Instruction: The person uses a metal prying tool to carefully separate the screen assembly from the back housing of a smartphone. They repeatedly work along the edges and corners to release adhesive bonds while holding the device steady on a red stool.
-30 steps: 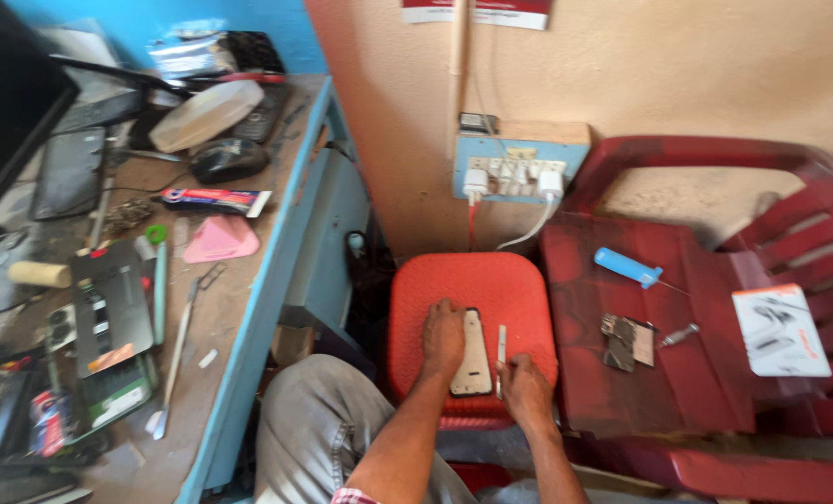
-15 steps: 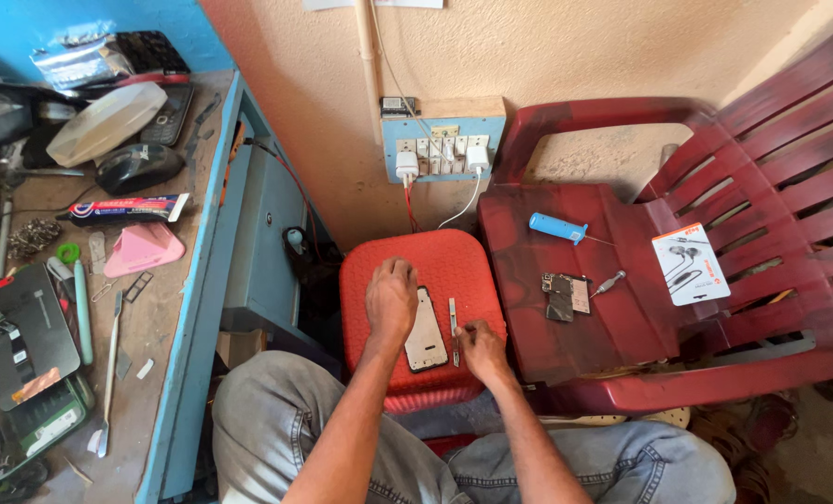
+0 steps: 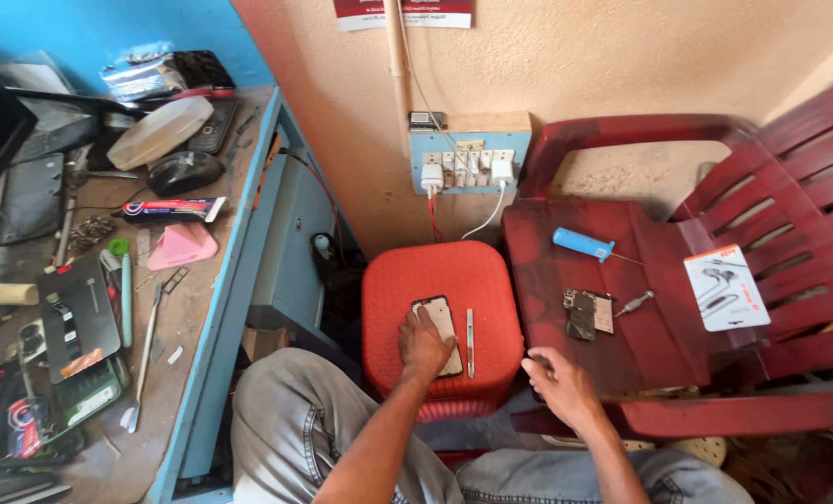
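Note:
My left hand (image 3: 424, 343) presses down on a phone (image 3: 440, 322) lying on a red plastic stool (image 3: 435, 280). A thin metal tool (image 3: 469, 342) lies on the stool just right of the phone. My right hand (image 3: 560, 385) hovers over the front edge of a dark red plastic chair (image 3: 678, 308), fingers loosely curled and holding nothing. On the chair seat lie a small circuit board (image 3: 588, 313), a small screwdriver (image 3: 637, 302) and a blue-handled tool (image 3: 584, 245).
A white printed packet (image 3: 726, 287) lies on the chair seat. A wall socket board (image 3: 469, 161) with chargers hangs above the stool. The workbench (image 3: 202, 308) at left carries a mouse (image 3: 184, 172), a pink wedge (image 3: 181, 246), tweezers, tools and phone parts. My knees are below.
My right hand has left the thin tool on the stool and moved right toward the chair's edge. The camera view has shifted left and nearer. My left hand stays on the phone.

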